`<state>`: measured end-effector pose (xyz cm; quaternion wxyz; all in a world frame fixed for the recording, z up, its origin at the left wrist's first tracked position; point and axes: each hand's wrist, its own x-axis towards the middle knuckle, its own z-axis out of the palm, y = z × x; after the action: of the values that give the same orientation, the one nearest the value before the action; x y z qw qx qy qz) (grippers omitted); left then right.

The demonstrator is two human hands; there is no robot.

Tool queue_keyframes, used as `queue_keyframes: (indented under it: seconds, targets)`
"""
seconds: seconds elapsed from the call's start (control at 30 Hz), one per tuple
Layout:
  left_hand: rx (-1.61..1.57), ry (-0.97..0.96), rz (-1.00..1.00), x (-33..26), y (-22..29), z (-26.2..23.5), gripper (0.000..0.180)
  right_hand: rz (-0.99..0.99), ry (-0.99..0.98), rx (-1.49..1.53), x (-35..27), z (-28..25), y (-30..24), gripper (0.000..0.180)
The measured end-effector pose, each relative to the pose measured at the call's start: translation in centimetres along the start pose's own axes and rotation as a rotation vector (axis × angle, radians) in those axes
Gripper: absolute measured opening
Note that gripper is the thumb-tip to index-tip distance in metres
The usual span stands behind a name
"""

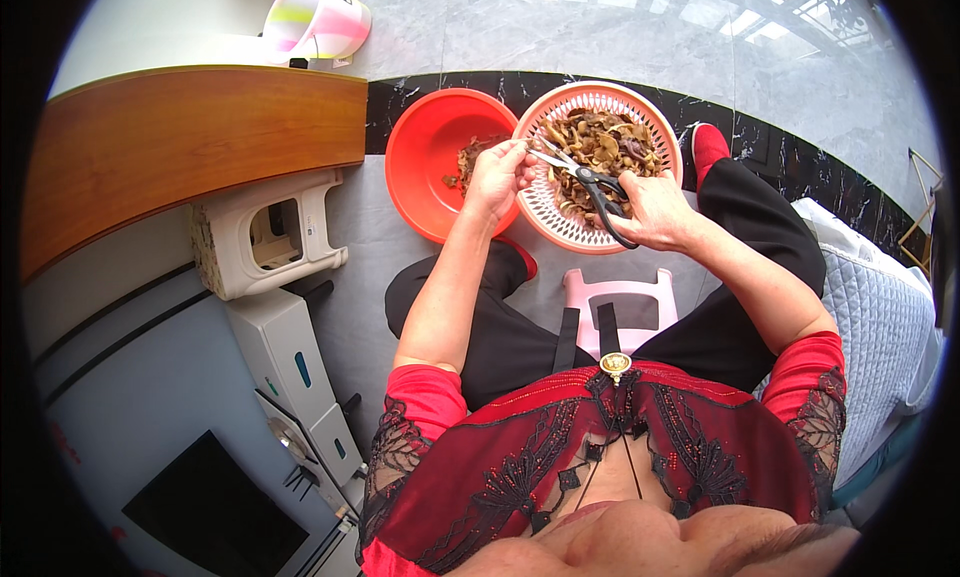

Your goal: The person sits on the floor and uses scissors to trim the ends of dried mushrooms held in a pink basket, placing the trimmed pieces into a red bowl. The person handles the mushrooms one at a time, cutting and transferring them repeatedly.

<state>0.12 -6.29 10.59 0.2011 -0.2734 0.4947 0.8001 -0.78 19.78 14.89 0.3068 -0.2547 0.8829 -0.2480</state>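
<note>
My right hand grips a pair of scissors by its black handles, over the colander. The blades point left toward the fingertips of my left hand, which pinches a small brownish piece, seemingly a mushroom; the fingers partly hide it. Thin brown mushrooms are heaped in a round colander with a pink rim and white slotted sides. Just left of it stands an orange-red basin with a small brown heap inside, partly behind my left hand.
A small pink stool shows between my legs. To the left are a wooden panel, a cream stool lying on its side and a white cabinet. A multicoloured bucket stands far left; quilted pale fabric lies at right.
</note>
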Motion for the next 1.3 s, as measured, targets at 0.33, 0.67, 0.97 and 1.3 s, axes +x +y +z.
queue_keyframes:
  seconds: [0.33,0.67,0.97,1.3]
  targets:
    - [-0.078,-0.031,-0.028,0.4,-0.2,-0.6,0.015,0.088,0.063,0.023,0.1,0.1,0.1,0.056]
    - [0.283,0.45,0.055,1.7,-0.1,-5.8,0.019,0.077,0.124,0.05,0.3,-0.6,0.6,0.057]
    - [0.508,0.72,0.06,2.3,-1.9,-8.0,0.03,0.13,0.14,0.14,0.5,-1.6,1.0,0.058]
    - [1.399,0.109,0.275,3.3,-5.9,-1.2,0.013,0.177,0.099,0.276,0.8,-2.5,1.1,0.075]
